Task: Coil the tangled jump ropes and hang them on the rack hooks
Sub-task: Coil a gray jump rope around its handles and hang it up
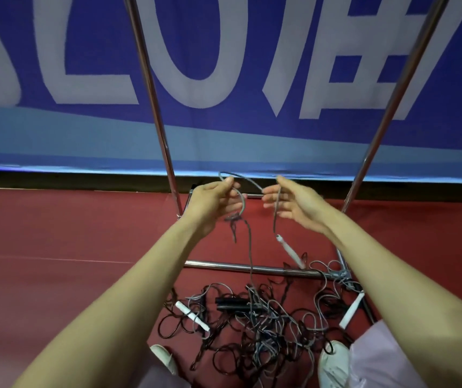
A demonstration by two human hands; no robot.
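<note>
Thin grey jump rope [248, 182] held up between hands, above tangled rope pile [252, 317] on red floor [56, 233]. Left hand [218, 200] fingers curled round rope above knot [234, 218]. Right hand [288, 200] pinches strand; white handle [288, 249] dangles below. Judgement: work knot loose first, then wind even loops.

I see one grey jump rope [248, 182] lifted off the red floor [56, 233]. It arches across, with a knot bunched under its left end and a white handle [290, 250] dangling on the right. The tangled pile of black and grey ropes [258, 317] lies before the chrome rack [151, 88], and some strands are snagged on its right base corner.
</note>
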